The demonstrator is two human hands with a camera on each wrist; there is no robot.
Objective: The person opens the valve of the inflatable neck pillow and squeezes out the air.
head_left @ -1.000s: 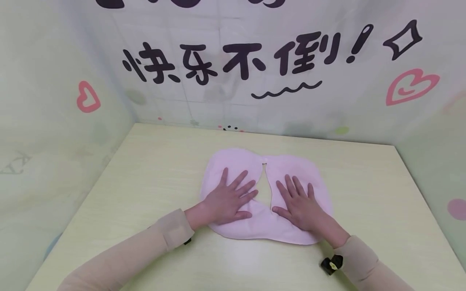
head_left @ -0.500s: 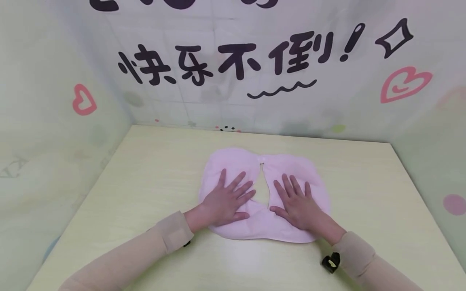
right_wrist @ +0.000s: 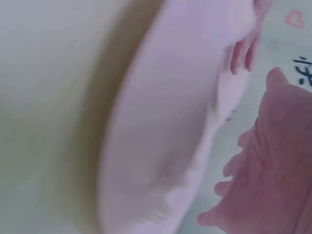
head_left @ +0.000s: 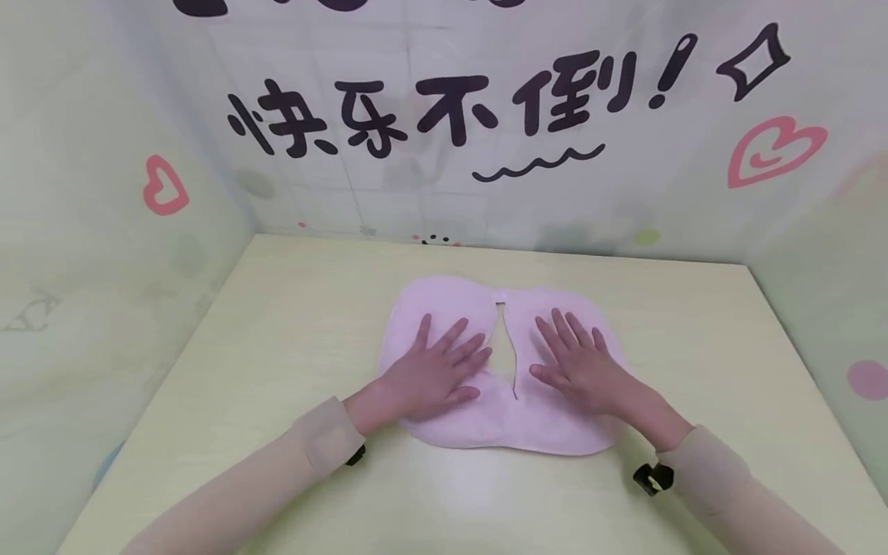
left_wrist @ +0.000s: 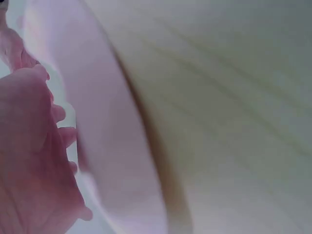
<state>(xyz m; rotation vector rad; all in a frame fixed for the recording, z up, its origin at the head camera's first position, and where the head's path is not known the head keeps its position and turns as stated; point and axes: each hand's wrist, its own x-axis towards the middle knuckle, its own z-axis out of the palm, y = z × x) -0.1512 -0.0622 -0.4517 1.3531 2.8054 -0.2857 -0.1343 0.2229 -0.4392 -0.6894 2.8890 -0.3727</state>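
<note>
A pink padded cloth piece [head_left: 562, 432] with rounded corners lies flat on the table, a narrow teardrop-shaped gap down its middle. My left hand [head_left: 426, 378] is over its left half, palm down with fingers spread. Over the right half, my right hand [head_left: 583, 370] has straight, parted fingers and its thumb towards the gap. Seen from the right wrist, the right hand [right_wrist: 278, 165] hovers off the pink pad [right_wrist: 156, 122]. In the left wrist view, the left hand [left_wrist: 34, 151] shows with its fingertips around the pad's surface [left_wrist: 107, 122].
The pale wooden table [head_left: 305, 324] extends around the pad. A printed curtain [head_left: 444, 193] with dark lettering and hearts stands along the back and both sides. Black wrist straps [head_left: 654, 479] show below the sleeves.
My right hand has risen off the pad and shifted a little right and away from me, thumb clear of the gap. My left hand has barely moved. The pad lies as before.
</note>
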